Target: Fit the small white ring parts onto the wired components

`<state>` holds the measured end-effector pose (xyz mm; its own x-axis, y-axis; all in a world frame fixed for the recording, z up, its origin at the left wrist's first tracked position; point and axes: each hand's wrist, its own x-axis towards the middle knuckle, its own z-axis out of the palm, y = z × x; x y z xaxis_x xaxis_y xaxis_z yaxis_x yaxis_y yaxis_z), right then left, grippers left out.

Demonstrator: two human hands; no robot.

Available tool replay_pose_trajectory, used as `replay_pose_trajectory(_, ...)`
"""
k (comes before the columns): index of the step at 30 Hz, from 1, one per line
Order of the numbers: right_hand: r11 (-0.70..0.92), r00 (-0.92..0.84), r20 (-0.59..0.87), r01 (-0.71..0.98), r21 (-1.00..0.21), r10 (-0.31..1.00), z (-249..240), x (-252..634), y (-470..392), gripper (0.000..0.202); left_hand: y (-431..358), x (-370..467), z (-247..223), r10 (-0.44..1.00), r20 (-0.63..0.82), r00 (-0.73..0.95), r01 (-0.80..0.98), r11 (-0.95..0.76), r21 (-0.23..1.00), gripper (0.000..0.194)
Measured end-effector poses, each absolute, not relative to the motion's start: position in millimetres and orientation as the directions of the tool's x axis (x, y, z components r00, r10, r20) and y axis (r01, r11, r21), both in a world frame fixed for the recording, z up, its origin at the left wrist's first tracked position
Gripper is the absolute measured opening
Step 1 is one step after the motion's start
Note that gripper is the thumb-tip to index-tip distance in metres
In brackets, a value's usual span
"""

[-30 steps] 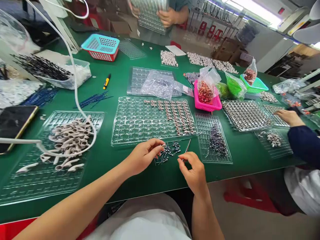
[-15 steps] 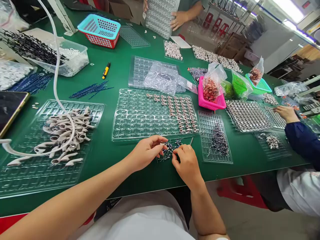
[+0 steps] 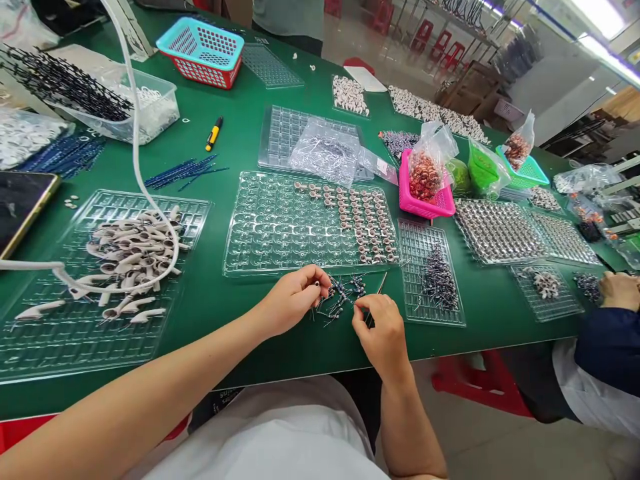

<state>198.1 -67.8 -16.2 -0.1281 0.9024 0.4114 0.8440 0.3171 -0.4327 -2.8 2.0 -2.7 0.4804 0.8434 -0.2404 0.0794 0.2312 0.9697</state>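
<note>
My left hand (image 3: 299, 299) is closed, its thumb and forefinger pinching a small part with a dark round end (image 3: 317, 284). Slim metal tweezers (image 3: 383, 283) stick out of my right hand (image 3: 383, 333), which is curled closed. Its thumb and forefinger meet near a thin wire; whether they grip it I cannot tell. Between both hands lies a loose pile of small dark-blue components with wire leads (image 3: 340, 300). Just beyond them is a clear blister tray (image 3: 280, 230), its right side filled with rows of beige earpiece-like parts (image 3: 367, 213).
A clear tray heaped with beige curved shells (image 3: 133, 250) lies left, crossed by a white cable (image 3: 136, 133). To the right are a tray of dark wired parts (image 3: 440, 283) and a pink basket (image 3: 425, 203). A co-worker's hand (image 3: 620, 290) is at the far right.
My right hand has shifted slightly right, away from my left. The person across the table no longer shows the held tray. The co-worker's hand at right has moved nearer the table's front edge.
</note>
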Motion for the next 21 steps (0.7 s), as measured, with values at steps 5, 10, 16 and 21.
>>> replay_pose_trajectory(5, 0.368, -0.082, 0.513, 0.793, -0.486, 0.854, -16, 198, -70, 0.019, 2, -7, -1, 0.849, -0.209, 0.485, 0.157, 0.15, 0.976, 0.021)
replay_pose_trajectory(10, 0.307, 0.052, 0.486, 0.715, -0.627, 0.872, -10, 195, -78, 0.016, -3, -8, 11, 0.835, -0.126, 0.536, 0.283, -0.038, 0.958, 0.024)
replay_pose_trajectory(16, 0.25, 0.088, 0.359, 0.566, -0.786, 0.929, -8, 187, -86, 0.011, -11, -7, 12, 0.775, 0.045, 0.631, 0.359, -0.343, 0.868, 0.033)
replay_pose_trajectory(21, 0.265, 0.078, 0.349, 0.508, -0.82, 0.934, -12, 182, -86, 0.013, -11, -5, 5, 0.727, 0.071, 0.683, 0.349, -0.41, 0.843, 0.016)
